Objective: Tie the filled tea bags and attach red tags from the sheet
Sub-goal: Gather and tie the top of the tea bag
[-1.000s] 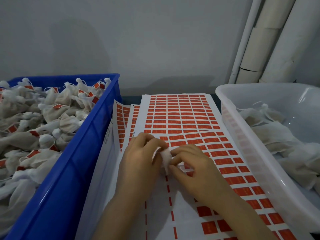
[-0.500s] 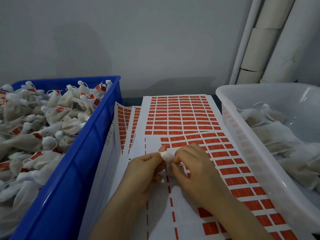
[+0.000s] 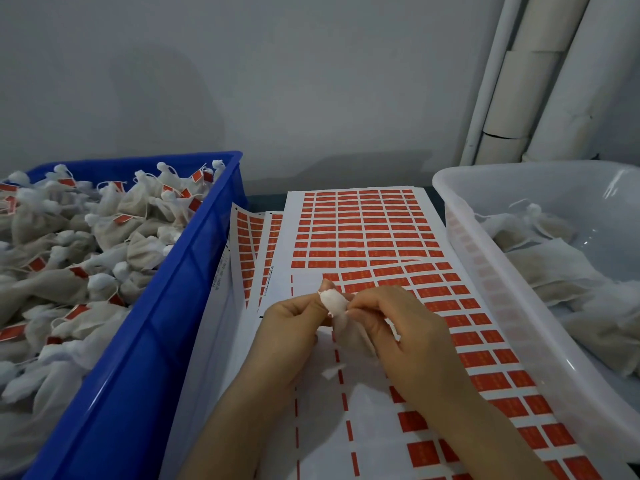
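Wall [image 3: 277, 81] grey | sheet [image 3: 363, 230] between 2 bins | both hands' fingers [image 3: 360, 303] pinching tea bag [image 3: 334, 301]

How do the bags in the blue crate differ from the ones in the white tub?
The blue plastic crate is heaped to its rim with white tea bags gathered at the neck, many carrying red tags. The translucent white plastic tub holds a few flatter white tea bags low inside, with no red tags visible. Both lots are white mesh bags with filling inside.

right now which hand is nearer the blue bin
Left. The left hand sits just right of the blue bin; the right hand is farther off, toward the white bin.
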The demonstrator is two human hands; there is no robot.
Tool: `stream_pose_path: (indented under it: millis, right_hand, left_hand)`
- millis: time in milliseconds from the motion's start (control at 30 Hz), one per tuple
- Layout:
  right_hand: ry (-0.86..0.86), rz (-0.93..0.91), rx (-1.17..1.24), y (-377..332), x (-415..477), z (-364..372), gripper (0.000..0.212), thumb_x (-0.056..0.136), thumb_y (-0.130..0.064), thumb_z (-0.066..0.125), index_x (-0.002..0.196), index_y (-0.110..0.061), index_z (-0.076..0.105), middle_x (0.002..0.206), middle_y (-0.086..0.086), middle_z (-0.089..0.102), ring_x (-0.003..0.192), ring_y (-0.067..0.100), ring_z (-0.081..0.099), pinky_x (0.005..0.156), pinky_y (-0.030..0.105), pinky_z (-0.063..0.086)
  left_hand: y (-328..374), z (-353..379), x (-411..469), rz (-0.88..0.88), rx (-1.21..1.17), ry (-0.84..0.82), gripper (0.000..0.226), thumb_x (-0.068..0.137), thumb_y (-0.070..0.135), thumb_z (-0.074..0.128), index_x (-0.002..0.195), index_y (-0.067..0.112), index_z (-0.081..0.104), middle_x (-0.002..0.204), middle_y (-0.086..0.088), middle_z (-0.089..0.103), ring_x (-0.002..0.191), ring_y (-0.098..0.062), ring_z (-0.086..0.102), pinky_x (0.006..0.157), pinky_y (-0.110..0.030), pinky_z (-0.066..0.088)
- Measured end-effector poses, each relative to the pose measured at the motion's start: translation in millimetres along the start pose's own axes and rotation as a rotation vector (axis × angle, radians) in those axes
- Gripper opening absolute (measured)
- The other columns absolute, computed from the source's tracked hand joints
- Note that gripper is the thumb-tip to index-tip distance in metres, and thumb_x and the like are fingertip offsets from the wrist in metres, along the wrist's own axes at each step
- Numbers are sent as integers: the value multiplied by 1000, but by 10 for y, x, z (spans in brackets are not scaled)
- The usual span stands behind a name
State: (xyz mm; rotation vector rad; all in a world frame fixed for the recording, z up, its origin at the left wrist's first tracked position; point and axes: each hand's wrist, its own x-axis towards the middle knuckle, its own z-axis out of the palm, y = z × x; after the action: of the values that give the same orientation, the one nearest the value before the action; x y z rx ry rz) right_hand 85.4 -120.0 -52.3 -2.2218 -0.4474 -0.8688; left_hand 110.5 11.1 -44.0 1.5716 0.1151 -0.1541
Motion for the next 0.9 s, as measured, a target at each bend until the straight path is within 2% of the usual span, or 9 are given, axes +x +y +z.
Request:
stream_pose_path:
  millis: [67, 233, 300, 400, 467, 633, 767, 833, 900]
  right_hand:
    - [9, -28, 23, -28, 22, -43, 51, 95, -39, 34, 85, -3, 69, 79, 4, 71, 95, 16, 53, 84, -8, 28]
    - [13, 27, 91, -30, 33, -45, 48, 96, -36, 37, 85, -3, 70, 77, 3, 70, 89, 12, 57, 77, -10, 29]
    - [33, 15, 38, -10, 32, -23, 42, 94, -33, 43, 83, -2, 70, 76, 5, 71, 81, 12, 61, 75, -11, 27]
    - [10, 65, 99, 73, 12, -18, 13, 83, -5, 59, 84, -8, 72, 77, -4, 69, 84, 6, 58, 72, -7, 36]
    - [-73, 152, 230, 94, 1, -65, 25, 86, 4, 54, 86, -15, 72, 80, -19, 63, 83, -3, 58, 73, 1, 41]
    - [28, 153, 96, 55, 36, -72, 11, 83, -12, 62, 89, -15, 71, 81, -6, 71, 73, -4, 59, 73, -6, 37]
    - [-127, 321, 347, 39, 32, -103, 16, 88, -28, 55, 84, -41, 61, 85, -20, 65, 77, 2, 63, 68, 12, 50]
    - [-127, 303, 272, 32, 26, -80, 9, 88, -33, 56, 91, -36, 64, 80, -24, 64, 69, 0, 61, 71, 5, 47]
    - [-103, 267, 165, 42, 24, -47, 25, 82, -40, 48, 100, -30, 63, 87, -26, 58, 68, -10, 54, 73, -4, 39]
  left_hand:
    - [-8, 0, -2, 11, 49, -5, 41, 68, 57, 49, 77, 26, 74, 78, 14, 72, 88, -12, 62, 76, -23, 44]
    - [-2, -20, -3, 56, 218, -58, 34, 64, 52, 46, 64, 25, 65, 48, 17, 61, 53, 5, 60, 43, -5, 41]
    - [-14, -32, 11, 75, 243, -87, 28, 71, 48, 48, 62, 27, 65, 48, 17, 60, 52, 10, 57, 44, -1, 40]
    - [-19, -46, 12, 98, 215, -159, 23, 77, 42, 53, 64, 30, 68, 54, 24, 63, 61, 16, 57, 50, 2, 40]
    - [-13, -51, 7, 113, 178, -208, 19, 71, 42, 59, 61, 33, 73, 65, 23, 68, 70, 15, 59, 53, 3, 41]
    - [17, -35, -11, 125, 108, -240, 16, 59, 50, 63, 69, 45, 74, 82, 20, 72, 81, 11, 61, 56, -5, 46]
    - [3, -21, -16, 68, 105, -197, 13, 75, 44, 65, 71, 38, 76, 80, 18, 72, 79, 3, 64, 62, -11, 42]
    - [-28, -19, -5, 49, 147, -168, 21, 85, 36, 62, 71, 32, 76, 74, 19, 70, 75, 6, 63, 53, -6, 44]
    - [-49, -10, -3, 46, 197, -160, 25, 90, 35, 57, 72, 29, 73, 68, 20, 68, 70, 11, 60, 47, -1, 41]
